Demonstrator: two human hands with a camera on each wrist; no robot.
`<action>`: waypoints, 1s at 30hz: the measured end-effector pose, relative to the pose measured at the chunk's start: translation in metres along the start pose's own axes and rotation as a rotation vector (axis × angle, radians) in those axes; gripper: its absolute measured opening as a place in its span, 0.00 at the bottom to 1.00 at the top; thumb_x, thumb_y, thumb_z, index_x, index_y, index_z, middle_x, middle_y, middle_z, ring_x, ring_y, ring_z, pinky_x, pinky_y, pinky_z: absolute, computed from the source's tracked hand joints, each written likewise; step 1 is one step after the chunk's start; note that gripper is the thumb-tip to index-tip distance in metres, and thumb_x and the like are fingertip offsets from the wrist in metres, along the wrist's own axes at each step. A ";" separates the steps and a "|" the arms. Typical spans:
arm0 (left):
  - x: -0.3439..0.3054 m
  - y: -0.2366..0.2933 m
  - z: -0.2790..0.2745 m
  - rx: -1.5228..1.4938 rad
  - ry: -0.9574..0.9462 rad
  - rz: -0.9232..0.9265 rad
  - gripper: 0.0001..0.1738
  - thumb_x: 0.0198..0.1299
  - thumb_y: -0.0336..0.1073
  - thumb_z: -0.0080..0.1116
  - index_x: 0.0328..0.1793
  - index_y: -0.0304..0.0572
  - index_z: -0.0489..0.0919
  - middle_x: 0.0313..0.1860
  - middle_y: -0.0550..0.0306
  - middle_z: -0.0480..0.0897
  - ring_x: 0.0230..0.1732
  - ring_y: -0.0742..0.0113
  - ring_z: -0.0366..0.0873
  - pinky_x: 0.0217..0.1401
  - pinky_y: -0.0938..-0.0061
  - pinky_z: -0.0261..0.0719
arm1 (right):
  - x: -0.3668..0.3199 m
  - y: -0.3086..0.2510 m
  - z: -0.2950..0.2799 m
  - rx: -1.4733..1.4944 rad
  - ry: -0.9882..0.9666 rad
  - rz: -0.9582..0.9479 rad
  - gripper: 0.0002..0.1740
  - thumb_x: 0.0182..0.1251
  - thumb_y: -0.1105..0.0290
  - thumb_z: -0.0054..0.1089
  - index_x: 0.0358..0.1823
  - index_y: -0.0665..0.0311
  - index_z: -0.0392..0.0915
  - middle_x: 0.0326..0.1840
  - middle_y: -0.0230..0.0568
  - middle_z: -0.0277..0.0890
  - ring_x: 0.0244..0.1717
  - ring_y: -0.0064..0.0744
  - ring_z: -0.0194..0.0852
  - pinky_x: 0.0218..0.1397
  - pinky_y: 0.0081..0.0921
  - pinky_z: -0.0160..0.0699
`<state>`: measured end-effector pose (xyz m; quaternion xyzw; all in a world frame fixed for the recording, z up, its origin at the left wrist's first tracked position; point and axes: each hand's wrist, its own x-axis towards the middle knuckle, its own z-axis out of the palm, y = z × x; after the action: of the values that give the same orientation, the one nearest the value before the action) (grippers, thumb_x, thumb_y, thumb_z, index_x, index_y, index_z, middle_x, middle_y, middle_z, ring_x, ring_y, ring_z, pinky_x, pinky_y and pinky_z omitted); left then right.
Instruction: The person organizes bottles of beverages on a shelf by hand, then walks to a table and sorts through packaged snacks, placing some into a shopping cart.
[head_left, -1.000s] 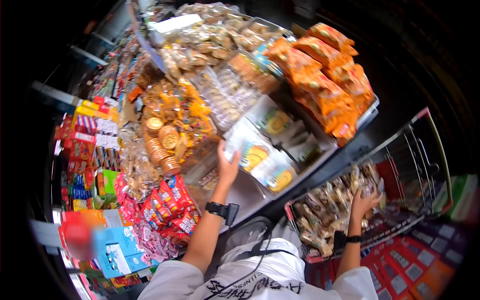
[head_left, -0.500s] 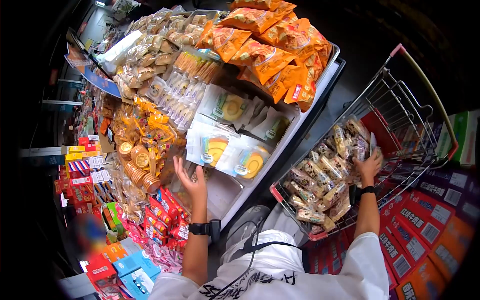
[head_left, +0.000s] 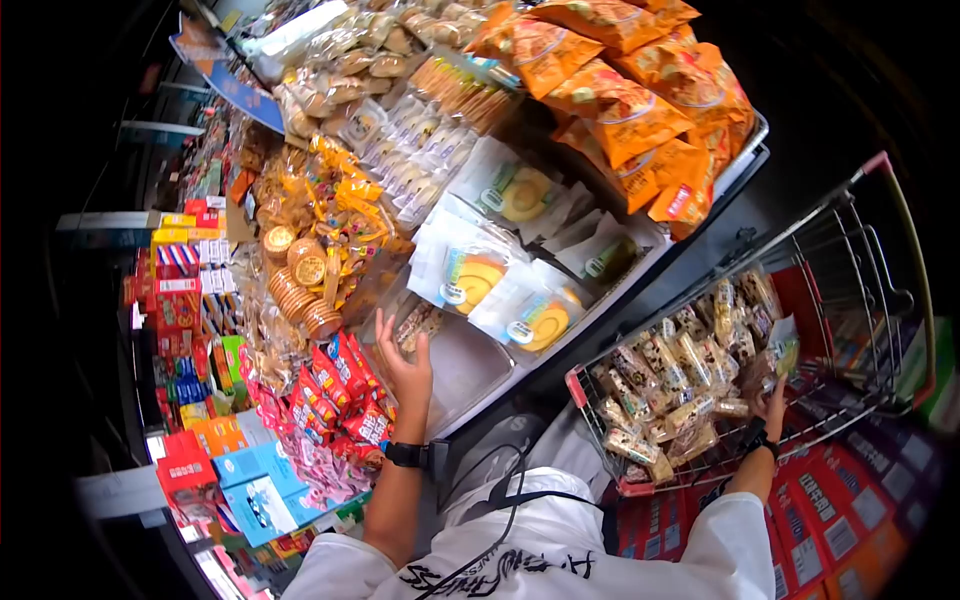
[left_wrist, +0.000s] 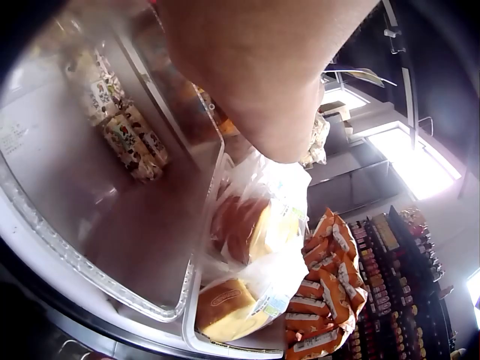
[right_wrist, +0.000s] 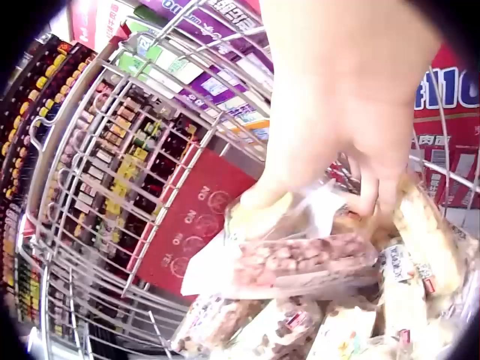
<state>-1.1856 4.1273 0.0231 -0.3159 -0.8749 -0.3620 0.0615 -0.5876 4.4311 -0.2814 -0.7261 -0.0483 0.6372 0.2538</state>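
Observation:
My left hand (head_left: 405,370) hovers with spread, relaxed fingers over a clear plastic bin (head_left: 465,365), holding nothing. A few wrapped snack bars (left_wrist: 131,139) lie inside that bin. Beside it are bagged round cakes (head_left: 475,280) in white wrappers. In the shopping cart (head_left: 578,400), my right hand (head_left: 768,408) grips a clear-wrapped snack package (right_wrist: 300,262) near the red panel. Its thumb and fingers are bent over the wrapper in the right wrist view. Many more wrapped bars (head_left: 640,375) are heaped beneath and beside it.
Orange snack bags (head_left: 620,105) are piled at the display's far right corner. Red candy bags (head_left: 340,385) and stacked round biscuits (head_left: 290,295) sit left of the bin. Printed red cartons (head_left: 690,525) stand by the cart. The cart's wire side (head_left: 850,265) rises at right.
My left hand drew back from the white-wrapped cakes to over the bin. My right hand, spread over the bars earlier, now grips a package at the heap's near right side.

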 end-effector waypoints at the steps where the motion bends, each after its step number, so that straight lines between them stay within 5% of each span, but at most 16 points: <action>1: -0.001 0.000 0.000 -0.021 -0.001 -0.019 0.30 0.58 0.27 0.61 0.66 0.33 0.64 0.76 0.40 0.58 0.75 0.46 0.59 0.76 0.59 0.59 | 0.033 0.013 -0.015 0.054 -0.061 0.046 0.44 0.56 0.38 0.67 0.65 0.59 0.64 0.56 0.38 0.71 0.53 0.38 0.74 0.44 0.34 0.76; 3: -0.003 -0.001 0.001 0.016 -0.035 -0.018 0.29 0.60 0.28 0.60 0.67 0.33 0.64 0.76 0.41 0.57 0.75 0.50 0.59 0.76 0.60 0.59 | 0.019 0.009 0.003 0.277 -0.051 -0.115 0.35 0.59 0.42 0.67 0.54 0.63 0.72 0.44 0.38 0.73 0.38 0.34 0.74 0.41 0.32 0.76; 4: -0.004 -0.005 0.001 0.042 -0.057 -0.009 0.29 0.61 0.28 0.59 0.67 0.32 0.63 0.77 0.41 0.56 0.75 0.50 0.58 0.76 0.60 0.58 | 0.018 0.004 0.005 0.329 -0.149 -0.114 0.27 0.61 0.48 0.69 0.49 0.62 0.73 0.40 0.36 0.71 0.37 0.34 0.69 0.44 0.34 0.72; 8: -0.005 0.005 0.012 0.011 -0.112 -0.018 0.28 0.62 0.28 0.58 0.67 0.32 0.63 0.78 0.41 0.54 0.75 0.52 0.58 0.77 0.62 0.57 | 0.060 -0.011 0.002 0.421 -0.020 -0.031 0.18 0.68 0.55 0.63 0.34 0.61 0.69 0.26 0.35 0.64 0.29 0.32 0.62 0.42 0.34 0.68; 11: -0.005 0.010 0.021 -0.059 -0.110 -0.045 0.29 0.60 0.29 0.60 0.67 0.35 0.65 0.76 0.39 0.58 0.74 0.49 0.58 0.76 0.61 0.57 | 0.044 -0.026 0.029 0.366 -0.117 -0.166 0.18 0.71 0.60 0.59 0.27 0.59 0.65 0.21 0.34 0.61 0.27 0.32 0.60 0.39 0.31 0.67; 14: -0.003 0.019 0.026 -0.134 -0.085 -0.029 0.29 0.59 0.30 0.62 0.66 0.37 0.66 0.75 0.38 0.59 0.74 0.48 0.58 0.76 0.60 0.56 | -0.010 -0.037 0.053 0.474 -0.181 -0.354 0.08 0.71 0.67 0.58 0.39 0.62 0.71 0.28 0.33 0.67 0.27 0.27 0.62 0.40 0.28 0.69; 18: 0.009 0.044 0.020 -0.137 -0.142 0.072 0.30 0.58 0.32 0.64 0.66 0.37 0.66 0.74 0.38 0.61 0.73 0.48 0.61 0.75 0.59 0.57 | -0.191 -0.031 0.131 0.315 -0.218 -0.785 0.18 0.69 0.69 0.58 0.55 0.72 0.70 0.36 0.40 0.74 0.29 0.23 0.67 0.37 0.24 0.76; 21: 0.024 0.075 0.020 -0.289 -0.315 0.079 0.33 0.60 0.32 0.63 0.70 0.37 0.62 0.73 0.40 0.63 0.72 0.50 0.64 0.74 0.60 0.58 | -0.292 -0.015 0.179 0.385 -0.627 -0.632 0.27 0.60 0.71 0.60 0.60 0.75 0.67 0.42 0.45 0.78 0.34 0.27 0.74 0.35 0.27 0.81; 23: 0.032 0.107 0.023 -0.549 -0.478 -0.049 0.36 0.61 0.32 0.62 0.72 0.36 0.59 0.73 0.41 0.63 0.72 0.51 0.64 0.74 0.60 0.59 | -0.353 -0.001 0.225 0.226 -0.665 -0.493 0.24 0.57 0.71 0.57 0.56 0.70 0.68 0.31 0.38 0.75 0.27 0.27 0.73 0.26 0.27 0.78; 25: 0.038 0.110 0.041 -0.955 -0.545 -0.089 0.38 0.63 0.32 0.61 0.75 0.32 0.54 0.71 0.44 0.65 0.71 0.56 0.65 0.74 0.62 0.59 | -0.363 0.019 0.254 0.516 -1.136 -0.027 0.28 0.54 0.71 0.58 0.58 0.71 0.69 0.42 0.44 0.76 0.32 0.35 0.76 0.28 0.28 0.76; 26: 0.055 0.122 0.037 -0.672 -0.661 -0.002 0.38 0.64 0.33 0.60 0.75 0.32 0.55 0.68 0.45 0.69 0.70 0.57 0.66 0.73 0.64 0.61 | -0.397 0.015 0.283 0.441 -1.008 -0.001 0.26 0.55 0.73 0.58 0.58 0.69 0.69 0.39 0.40 0.74 0.31 0.33 0.72 0.32 0.27 0.72; 27: 0.052 0.124 0.033 -0.780 -0.728 -0.408 0.36 0.65 0.35 0.60 0.74 0.32 0.57 0.65 0.47 0.72 0.68 0.58 0.68 0.69 0.66 0.66 | -0.400 0.025 0.300 0.520 -1.107 0.140 0.25 0.57 0.74 0.58 0.58 0.68 0.68 0.40 0.40 0.73 0.33 0.31 0.69 0.38 0.29 0.71; 28: 0.052 0.115 0.038 -0.899 -0.675 -0.520 0.31 0.69 0.40 0.55 0.73 0.33 0.61 0.65 0.48 0.72 0.65 0.57 0.72 0.67 0.66 0.71 | -0.409 0.028 0.318 0.539 -1.190 0.115 0.24 0.58 0.74 0.58 0.57 0.68 0.68 0.40 0.39 0.72 0.36 0.31 0.69 0.43 0.32 0.71; 30: 0.072 0.139 0.043 -1.016 -0.497 -0.484 0.25 0.66 0.32 0.56 0.68 0.34 0.66 0.63 0.48 0.74 0.61 0.60 0.75 0.63 0.66 0.73 | -0.413 0.031 0.351 0.577 -1.201 0.158 0.18 0.63 0.77 0.54 0.54 0.68 0.68 0.41 0.39 0.72 0.35 0.30 0.70 0.44 0.32 0.72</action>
<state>-1.1543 4.2675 0.0981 -0.1731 -0.6279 -0.6530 -0.3865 -1.0044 4.3496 0.0571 -0.1501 0.0445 0.9347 0.3192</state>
